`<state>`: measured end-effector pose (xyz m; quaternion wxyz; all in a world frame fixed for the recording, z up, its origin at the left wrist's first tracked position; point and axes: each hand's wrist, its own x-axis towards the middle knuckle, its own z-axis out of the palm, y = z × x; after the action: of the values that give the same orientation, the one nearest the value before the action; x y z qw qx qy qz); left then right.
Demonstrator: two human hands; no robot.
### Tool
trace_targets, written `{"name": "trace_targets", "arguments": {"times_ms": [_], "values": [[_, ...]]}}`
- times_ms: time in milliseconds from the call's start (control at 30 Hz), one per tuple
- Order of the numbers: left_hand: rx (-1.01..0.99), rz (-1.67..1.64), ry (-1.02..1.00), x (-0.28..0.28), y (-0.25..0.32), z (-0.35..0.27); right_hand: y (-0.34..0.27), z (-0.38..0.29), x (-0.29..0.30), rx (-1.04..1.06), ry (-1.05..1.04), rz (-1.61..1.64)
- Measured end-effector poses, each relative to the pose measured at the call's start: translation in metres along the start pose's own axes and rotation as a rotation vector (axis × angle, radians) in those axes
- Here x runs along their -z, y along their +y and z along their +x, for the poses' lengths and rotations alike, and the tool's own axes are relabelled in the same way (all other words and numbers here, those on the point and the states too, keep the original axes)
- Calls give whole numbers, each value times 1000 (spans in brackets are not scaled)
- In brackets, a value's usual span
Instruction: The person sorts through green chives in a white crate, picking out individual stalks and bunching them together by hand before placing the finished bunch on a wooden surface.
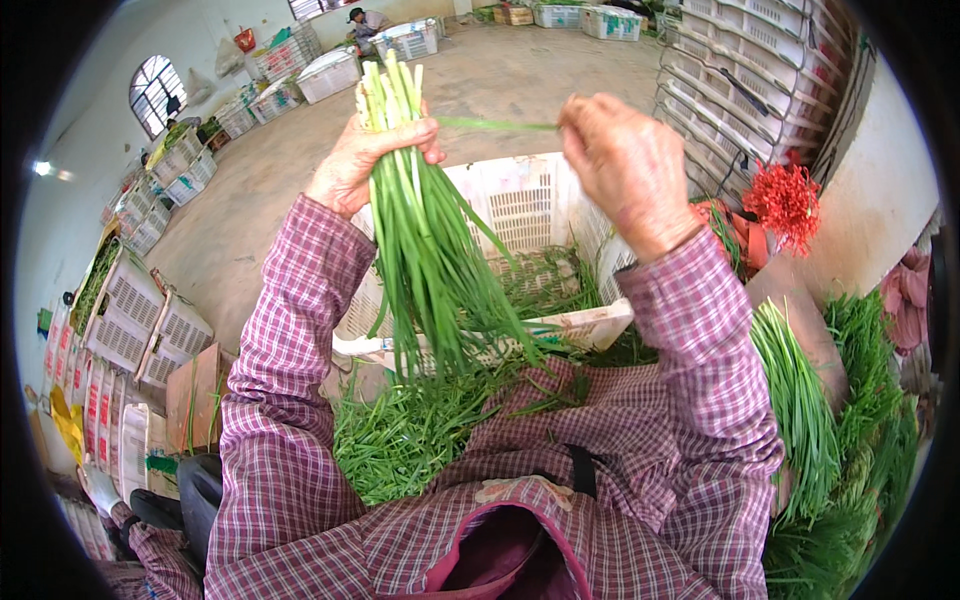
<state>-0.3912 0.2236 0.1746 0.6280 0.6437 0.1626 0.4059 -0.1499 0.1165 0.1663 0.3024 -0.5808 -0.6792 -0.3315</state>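
Note:
A bunch of long green garlic chives (431, 247) is gripped near its pale cut ends by my left hand (382, 154), with the leaves hanging down. To its right, my right hand (626, 161) pinches the end of a single green leaf (495, 124), which stretches across from the bunch. Below both hands stands a white plastic crate (517, 180) with loose green leaves (555, 277) inside. More loose leaves (412, 435) lie in a heap between the crate and my lap. Another bunch of chives (799, 412) rests at the right, beside my right sleeve.
Stacked white crates (742, 82) rise at the right behind a bundle of red ties (784, 206). Piled greens (862, 375) lie at far right. Crates (131, 311) line the left wall. A person (367, 26) crouches at the back; a co-worker's gloved hand (97, 487) shows at lower left.

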Motion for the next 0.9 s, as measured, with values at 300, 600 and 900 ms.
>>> {"name": "trace_targets", "arguments": {"times_ms": [300,600,900], "values": [[-114,-51,-34,32,9,-4,66,-59,-13,-251,-403,41],[-91,-143,-162,-5,10,2,-33,-48,-44,-243,-355,1249],[-38,16,-137,-11,9,8,27,-22,-13,-41,176,287]]}}
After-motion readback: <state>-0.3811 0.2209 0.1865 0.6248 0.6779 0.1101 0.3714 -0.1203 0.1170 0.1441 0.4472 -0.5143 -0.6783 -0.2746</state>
